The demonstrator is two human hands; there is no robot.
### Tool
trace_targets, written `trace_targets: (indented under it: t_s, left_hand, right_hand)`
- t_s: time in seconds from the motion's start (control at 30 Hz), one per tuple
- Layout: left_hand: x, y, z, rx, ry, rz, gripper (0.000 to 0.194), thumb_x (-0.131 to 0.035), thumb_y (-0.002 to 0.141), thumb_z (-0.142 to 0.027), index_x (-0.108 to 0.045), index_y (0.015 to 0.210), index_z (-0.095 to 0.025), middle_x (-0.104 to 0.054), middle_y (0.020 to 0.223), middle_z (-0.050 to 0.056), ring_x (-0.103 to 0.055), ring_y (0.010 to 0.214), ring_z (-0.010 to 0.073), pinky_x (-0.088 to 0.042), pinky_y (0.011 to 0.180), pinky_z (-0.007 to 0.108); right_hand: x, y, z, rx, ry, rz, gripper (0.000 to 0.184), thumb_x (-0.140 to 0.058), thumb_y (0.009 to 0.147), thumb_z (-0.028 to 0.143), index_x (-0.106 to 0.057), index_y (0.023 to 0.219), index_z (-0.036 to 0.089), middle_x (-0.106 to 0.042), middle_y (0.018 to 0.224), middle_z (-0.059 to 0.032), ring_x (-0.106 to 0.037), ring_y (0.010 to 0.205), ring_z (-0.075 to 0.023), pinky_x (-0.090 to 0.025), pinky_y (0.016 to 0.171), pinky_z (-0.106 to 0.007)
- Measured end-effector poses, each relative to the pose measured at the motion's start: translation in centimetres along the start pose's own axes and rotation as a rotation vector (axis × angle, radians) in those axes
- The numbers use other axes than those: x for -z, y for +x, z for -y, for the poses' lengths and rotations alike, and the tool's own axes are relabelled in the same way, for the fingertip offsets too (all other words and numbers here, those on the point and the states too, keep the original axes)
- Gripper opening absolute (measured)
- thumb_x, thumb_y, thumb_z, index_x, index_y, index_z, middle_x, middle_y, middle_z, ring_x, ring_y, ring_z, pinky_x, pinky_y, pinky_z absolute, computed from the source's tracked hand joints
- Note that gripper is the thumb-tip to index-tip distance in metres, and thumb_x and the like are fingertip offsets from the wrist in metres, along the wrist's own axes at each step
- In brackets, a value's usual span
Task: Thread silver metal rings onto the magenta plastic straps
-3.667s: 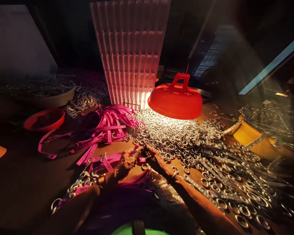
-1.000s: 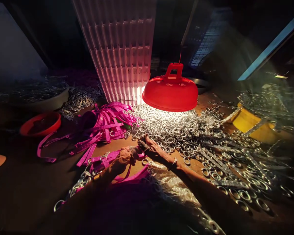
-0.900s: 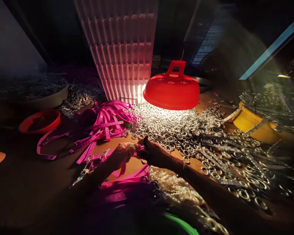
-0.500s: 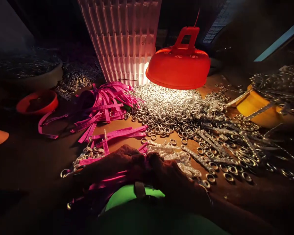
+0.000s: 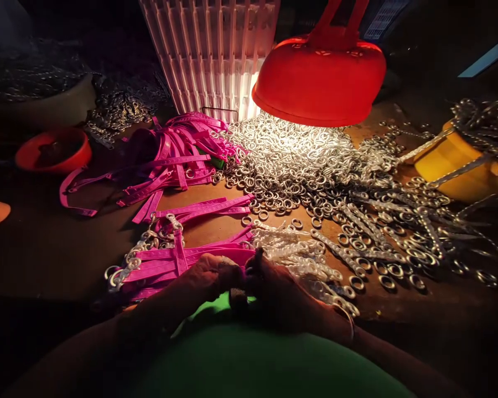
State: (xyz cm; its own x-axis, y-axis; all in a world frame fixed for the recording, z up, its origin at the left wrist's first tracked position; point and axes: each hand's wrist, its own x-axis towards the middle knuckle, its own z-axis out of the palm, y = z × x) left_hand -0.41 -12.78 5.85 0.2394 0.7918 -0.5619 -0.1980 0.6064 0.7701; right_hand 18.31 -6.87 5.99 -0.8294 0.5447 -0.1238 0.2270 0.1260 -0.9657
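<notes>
My left hand (image 5: 209, 275) and my right hand (image 5: 276, 287) meet at the near edge of the table, fingers curled together over a small dark piece I cannot make out. Just beyond them lies a bundle of pink straps (image 5: 178, 260) fitted with metal rings (image 5: 120, 271). To the right of the hands lie short silver chains (image 5: 299, 257). A big heap of loose silver rings (image 5: 290, 160) spreads under the red lamp (image 5: 319, 80). My green garment (image 5: 253, 365) fills the bottom of the view.
More pink straps (image 5: 178, 160) are piled at the centre left. A small red bowl (image 5: 52, 152) sits at the left, and a yellow container (image 5: 460, 168) draped with chains at the right. A white ribbed panel (image 5: 209, 55) stands at the back. A grey basin (image 5: 41, 94) holds more chains.
Both hands have drawn back from the ring heap toward my body, and the view has tilted down and closer. Strapped pieces now lie on the table beyond the hands.
</notes>
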Motion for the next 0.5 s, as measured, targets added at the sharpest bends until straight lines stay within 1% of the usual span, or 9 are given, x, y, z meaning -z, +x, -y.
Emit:
trace_targets:
  t_s: [0.07,0.1,0.17,0.23,0.33,0.4,0.5]
  left_hand:
    - [0.2,0.9,0.4,0.038,-0.066,-0.011,0.050,-0.072,0.067,-0.059,-0.056,0.066,-0.012,-0.044,0.053,-0.003,-0.029,0.047,0.0045,-0.018,0.044,0.021]
    - [0.2,1.2,0.4,0.040,-0.086,-0.018,0.050,-0.074,0.066,-0.058,-0.055,0.065,-0.012,-0.044,0.053,-0.003,-0.029,0.047,0.0045,-0.018,0.045,0.021]
    - [0.0,1.4,0.4,0.003,-0.113,-0.011,0.051,-0.075,0.064,-0.058,-0.056,0.065,-0.011,-0.047,0.055,-0.002,-0.035,0.050,0.0058,-0.022,0.047,0.021]
    - [-0.4,1.3,0.2,-0.046,-0.104,0.015,0.052,-0.075,0.063,-0.059,-0.056,0.062,-0.010,-0.049,0.056,0.000,-0.040,0.051,0.0070,-0.027,0.048,0.021]
    - [-1.2,0.8,0.0,-0.065,-0.067,0.020,0.051,-0.070,0.070,-0.057,-0.053,0.058,-0.011,-0.046,0.054,-0.001,-0.037,0.048,0.0058,-0.025,0.045,0.020]
    - [-1.8,0.4,0.3,-0.063,-0.094,0.015,0.051,-0.072,0.070,-0.054,-0.047,0.055,-0.012,-0.042,0.052,-0.003,-0.035,0.047,0.0053,-0.024,0.044,0.020]
    - [-2.6,0.1,1.2,-0.063,-0.157,0.021,0.047,-0.074,0.069,-0.050,-0.048,0.059,-0.012,-0.040,0.053,-0.003,-0.036,0.047,0.0056,-0.023,0.043,0.020]
  right_hand:
    - [-0.1,0.6,0.3,-0.063,0.137,-0.073,0.035,-0.036,0.095,0.048,-0.055,0.092,0.019,-0.057,0.079,-0.0041,-0.054,0.071,-0.0151,-0.045,0.059,-0.026]
    - [-0.2,0.9,0.4,-0.090,0.189,-0.099,0.038,-0.034,0.095,0.050,-0.054,0.088,0.019,-0.057,0.079,-0.0042,-0.055,0.071,-0.0154,-0.045,0.060,-0.026]
    - [-0.2,1.1,0.4,-0.114,0.232,-0.120,0.042,-0.032,0.095,0.054,-0.053,0.085,0.019,-0.057,0.079,-0.0034,-0.053,0.069,-0.0144,-0.044,0.059,-0.025]
    - [-0.1,1.1,0.2,-0.125,0.210,-0.117,0.043,-0.033,0.095,0.056,-0.053,0.086,0.018,-0.058,0.080,-0.0030,-0.051,0.068,-0.0130,-0.043,0.058,-0.024]
    - [-0.1,1.0,-0.4,-0.150,0.130,-0.123,0.045,-0.032,0.095,0.056,-0.053,0.086,0.016,-0.055,0.074,-0.0019,-0.046,0.063,-0.0113,-0.038,0.055,-0.024]
    - [-0.2,0.9,-0.8,-0.161,0.056,-0.137,0.044,-0.032,0.094,0.054,-0.052,0.085,0.016,-0.052,0.070,-0.0007,-0.042,0.059,-0.0106,-0.035,0.053,-0.024]
    - [-0.6,0.9,-1.1,-0.156,-0.062,-0.159,0.041,-0.031,0.094,0.050,-0.051,0.082,0.016,-0.049,0.067,0.0001,-0.038,0.058,-0.0102,-0.032,0.052,-0.025]
